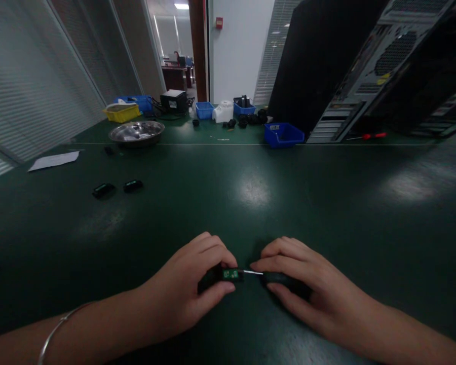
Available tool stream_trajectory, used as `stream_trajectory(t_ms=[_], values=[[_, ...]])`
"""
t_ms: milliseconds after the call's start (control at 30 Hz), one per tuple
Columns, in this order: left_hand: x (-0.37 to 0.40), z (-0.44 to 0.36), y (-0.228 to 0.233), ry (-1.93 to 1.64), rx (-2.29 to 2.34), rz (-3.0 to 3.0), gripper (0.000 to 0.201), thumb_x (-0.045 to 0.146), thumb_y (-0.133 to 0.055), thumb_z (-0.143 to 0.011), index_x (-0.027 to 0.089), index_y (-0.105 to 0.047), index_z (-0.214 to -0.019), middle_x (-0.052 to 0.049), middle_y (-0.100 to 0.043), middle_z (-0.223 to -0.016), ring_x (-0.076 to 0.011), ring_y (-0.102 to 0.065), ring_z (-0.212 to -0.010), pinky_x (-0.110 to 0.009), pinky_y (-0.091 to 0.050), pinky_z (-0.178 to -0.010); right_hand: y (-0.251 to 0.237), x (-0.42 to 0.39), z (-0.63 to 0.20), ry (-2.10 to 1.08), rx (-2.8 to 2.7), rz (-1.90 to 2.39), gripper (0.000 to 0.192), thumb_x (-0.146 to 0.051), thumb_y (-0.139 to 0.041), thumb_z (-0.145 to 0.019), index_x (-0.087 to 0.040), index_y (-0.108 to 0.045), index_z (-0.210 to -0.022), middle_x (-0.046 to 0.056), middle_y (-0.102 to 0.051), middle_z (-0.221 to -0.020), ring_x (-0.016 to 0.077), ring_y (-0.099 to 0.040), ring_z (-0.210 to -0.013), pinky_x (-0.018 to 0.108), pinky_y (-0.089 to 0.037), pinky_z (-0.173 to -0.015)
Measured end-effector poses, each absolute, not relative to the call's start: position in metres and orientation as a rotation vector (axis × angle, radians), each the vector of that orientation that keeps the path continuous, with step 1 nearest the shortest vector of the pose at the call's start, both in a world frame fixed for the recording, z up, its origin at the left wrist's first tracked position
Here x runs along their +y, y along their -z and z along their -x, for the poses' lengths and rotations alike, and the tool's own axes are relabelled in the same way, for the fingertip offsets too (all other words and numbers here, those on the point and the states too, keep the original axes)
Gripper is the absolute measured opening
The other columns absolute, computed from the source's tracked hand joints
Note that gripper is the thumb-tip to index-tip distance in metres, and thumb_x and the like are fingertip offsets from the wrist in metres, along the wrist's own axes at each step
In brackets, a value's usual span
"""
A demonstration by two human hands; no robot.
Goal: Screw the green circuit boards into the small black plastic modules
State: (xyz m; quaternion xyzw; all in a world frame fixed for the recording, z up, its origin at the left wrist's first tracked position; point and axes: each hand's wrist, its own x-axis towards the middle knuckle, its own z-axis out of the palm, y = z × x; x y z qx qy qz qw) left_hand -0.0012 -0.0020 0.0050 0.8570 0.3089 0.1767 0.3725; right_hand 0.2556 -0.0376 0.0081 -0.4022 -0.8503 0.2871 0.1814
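Between the thumb and fingers of my left hand [197, 279] is a small black housing with a green circuit board [230, 274] showing in it. My left hand is closed around it, low over the table. A screwdriver with a black handle [287, 283] lies in my right hand [307, 284], whose fingers are wrapped along it. Its thin metal shaft points left, and the tip meets the right end of the housing. Whether the tip sits in a screw or a gap I cannot tell.
Two similar black housings [133, 185] lie at the left on the green table [197, 197]. Behind them stand a metal bowl [137, 133], a yellow bin [121, 113] and a blue bin [283, 136]. A paper sheet [54, 160] lies far left. Computer cases [380, 71] stand back right.
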Motion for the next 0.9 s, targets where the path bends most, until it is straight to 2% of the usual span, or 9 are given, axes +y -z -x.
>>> stream_trajectory(t_ms=[333, 900], values=[[0.0002, 0.0043, -0.0033, -0.499, 0.848, -2.054, 0.015, 0.013, -0.063, -0.088, 0.02, -0.069, -0.1, -0.002, -0.06, -0.089, -0.0172, -0.057, -0.081, -0.029, -0.043, -0.071, -0.0062, -0.0377, -0.257, -0.84, -2.41, 1.12, 0.032, -0.017, -0.051, -0.098, -0.03, -0.056, -0.127, 0.006, -0.059, -0.114, 0.0219, -0.056, -0.105, 0.037, -0.048, -0.088], [-0.0006, 0.0023, -0.0072, -0.55, 0.856, -1.93, 0.014, 0.014, -0.067, -0.085, 0.022, -0.072, -0.096, 0.0, -0.06, -0.085, -0.0153, -0.058, -0.078, -0.027, -0.042, -0.069, -0.0082, -0.0392, -0.2568, -0.864, -2.382, 1.102, 0.031, -0.019, -0.049, -0.099, -0.028, -0.057, -0.128, 0.007, -0.056, -0.115, 0.021, -0.057, -0.106, 0.035, -0.051, -0.089]])
